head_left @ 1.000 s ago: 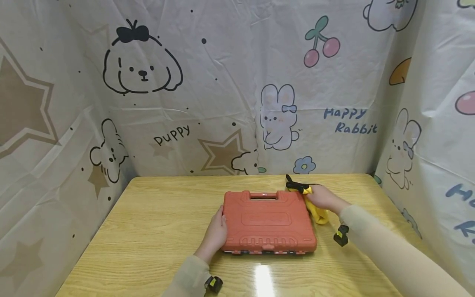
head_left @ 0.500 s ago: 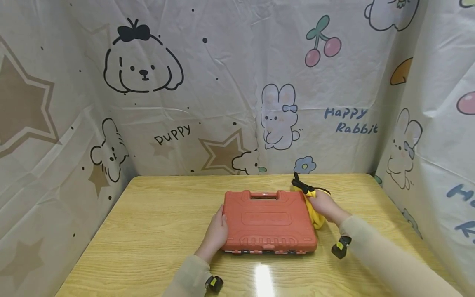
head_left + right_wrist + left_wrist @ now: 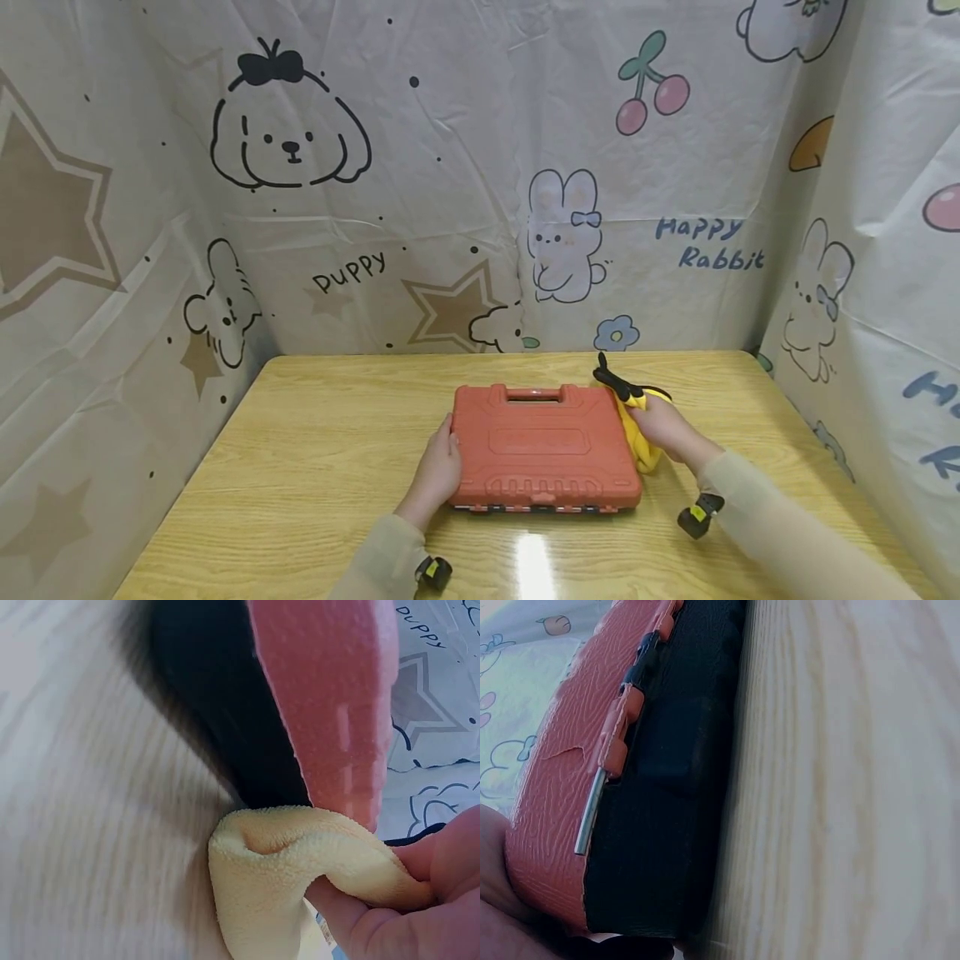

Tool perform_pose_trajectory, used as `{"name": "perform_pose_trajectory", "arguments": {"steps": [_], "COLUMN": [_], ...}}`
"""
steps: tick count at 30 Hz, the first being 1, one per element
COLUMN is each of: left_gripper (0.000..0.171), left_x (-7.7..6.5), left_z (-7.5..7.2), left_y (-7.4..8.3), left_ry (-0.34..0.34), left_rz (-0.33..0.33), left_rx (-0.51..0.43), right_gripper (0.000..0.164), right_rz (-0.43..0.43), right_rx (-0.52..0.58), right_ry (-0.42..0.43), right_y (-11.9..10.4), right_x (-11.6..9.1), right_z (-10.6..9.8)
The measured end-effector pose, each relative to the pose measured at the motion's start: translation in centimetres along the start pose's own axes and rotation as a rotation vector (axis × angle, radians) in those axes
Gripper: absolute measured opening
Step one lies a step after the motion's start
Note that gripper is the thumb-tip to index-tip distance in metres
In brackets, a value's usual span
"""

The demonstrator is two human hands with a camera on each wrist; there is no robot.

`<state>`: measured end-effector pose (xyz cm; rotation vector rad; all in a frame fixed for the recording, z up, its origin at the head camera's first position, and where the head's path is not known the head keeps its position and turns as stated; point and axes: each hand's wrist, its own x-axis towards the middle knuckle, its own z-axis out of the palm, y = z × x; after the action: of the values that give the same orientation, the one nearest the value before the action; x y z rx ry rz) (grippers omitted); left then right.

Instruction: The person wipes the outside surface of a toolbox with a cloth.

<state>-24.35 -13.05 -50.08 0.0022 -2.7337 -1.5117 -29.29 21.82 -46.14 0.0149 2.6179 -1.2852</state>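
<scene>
A red plastic carry case (image 3: 543, 446) with a dark lower half lies flat on the wooden table, its handle toward the back. At its left side my left hand (image 3: 435, 471) holds the edge, thumb by the lid's rim; in the left wrist view only part of that hand shows at the case's corner. My right hand (image 3: 667, 425) grips a folded yellow cloth (image 3: 300, 855) with black trim and presses it to the case's right side. In the right wrist view, thumb and fingers pinch the cloth, which touches the case's wall.
The wooden table (image 3: 322, 425) ends at the back against a hanging printed sheet (image 3: 420, 167), with more sheeting at both sides. Hinges and a metal pin (image 3: 591, 814) show along the case's near edge.
My right hand has moved slightly nearer and to the right with the cloth, along the case's right side. The left hand and the case stay in place.
</scene>
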Motion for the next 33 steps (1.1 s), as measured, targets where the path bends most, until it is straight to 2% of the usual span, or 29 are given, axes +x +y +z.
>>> {"name": "perform_pose_trajectory", "arguments": {"steps": [16,33], "left_gripper": [0.05,0.05], "left_x": [0.0,-0.2], "left_z": [-0.1,-0.1], "left_y": [0.3,0.5], "left_ry": [0.003,-0.002], "left_rz": [0.015,-0.004], "left_rx": [0.008,-0.003], "right_gripper": [0.038,0.043], "right_rz": [-0.037,-0.076], "right_rx": [-0.058,-0.117], "right_ry": [0.044,0.012], "right_y": [0.8,2.3], "right_x": [-3.3,-8.3], "right_z": [0.6,1.2]}}
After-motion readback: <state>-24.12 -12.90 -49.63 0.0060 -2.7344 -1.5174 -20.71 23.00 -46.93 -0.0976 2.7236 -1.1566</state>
